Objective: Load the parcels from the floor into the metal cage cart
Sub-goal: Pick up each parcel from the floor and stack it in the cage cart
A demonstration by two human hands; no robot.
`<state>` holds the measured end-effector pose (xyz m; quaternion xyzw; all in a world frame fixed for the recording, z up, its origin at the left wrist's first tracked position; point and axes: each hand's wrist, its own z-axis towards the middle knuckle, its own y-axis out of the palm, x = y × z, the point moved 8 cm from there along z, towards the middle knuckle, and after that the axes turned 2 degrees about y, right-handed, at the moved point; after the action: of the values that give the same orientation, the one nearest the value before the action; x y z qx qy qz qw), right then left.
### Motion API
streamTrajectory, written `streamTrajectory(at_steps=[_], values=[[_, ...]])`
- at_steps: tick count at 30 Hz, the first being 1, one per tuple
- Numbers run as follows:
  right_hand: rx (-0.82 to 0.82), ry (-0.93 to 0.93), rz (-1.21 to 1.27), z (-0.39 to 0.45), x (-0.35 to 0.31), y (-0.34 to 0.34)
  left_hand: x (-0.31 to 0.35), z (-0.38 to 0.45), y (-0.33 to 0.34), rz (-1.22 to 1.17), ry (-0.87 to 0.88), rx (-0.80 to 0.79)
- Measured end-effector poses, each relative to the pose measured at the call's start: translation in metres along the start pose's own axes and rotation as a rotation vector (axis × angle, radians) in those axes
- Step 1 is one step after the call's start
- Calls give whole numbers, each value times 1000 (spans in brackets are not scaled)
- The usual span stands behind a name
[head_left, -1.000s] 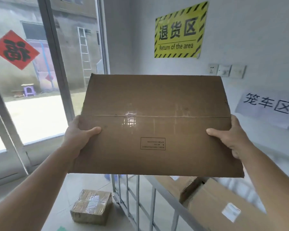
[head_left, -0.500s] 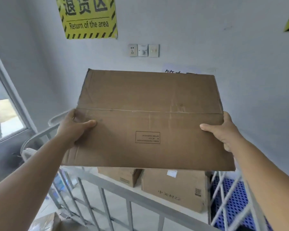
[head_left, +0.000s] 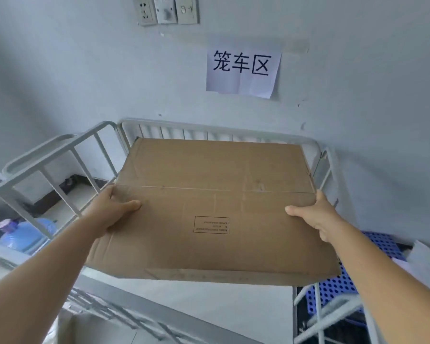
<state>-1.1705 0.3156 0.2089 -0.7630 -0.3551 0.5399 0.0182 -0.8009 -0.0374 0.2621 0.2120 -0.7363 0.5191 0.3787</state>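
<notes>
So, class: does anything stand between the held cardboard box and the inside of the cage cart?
Nothing visible does. The cardboard box, held by the left hand and right hand, is above the cage cart rails; it hides the cart's inside.

Flat carton above cage cart

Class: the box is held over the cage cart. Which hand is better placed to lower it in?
Neither alone: left hand and right hand grip opposite edges of the box, so both should lower it.

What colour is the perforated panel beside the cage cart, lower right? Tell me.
Blue, dotted with dark round holes: the perforated panel, seen in the head view beside the cage cart.
</notes>
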Motion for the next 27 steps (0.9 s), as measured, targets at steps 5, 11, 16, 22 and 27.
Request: streamTrajectory(at_steps=[5,11,16,22,27], values=[[-45,159,-97,33,54,22,-40,24,42,103,-109,-108],[-79,362,-178,55,113,49,-83,55,93,183,-215,-262],[-63,506,-230,57,155,69,-119,85,132,234,-261,-395],[-61,650,-241,62,210,96,-171,122,171,344,-272,-536],[-60,729,-245,67,253,110,-204,134,208,388,-279,-605]])
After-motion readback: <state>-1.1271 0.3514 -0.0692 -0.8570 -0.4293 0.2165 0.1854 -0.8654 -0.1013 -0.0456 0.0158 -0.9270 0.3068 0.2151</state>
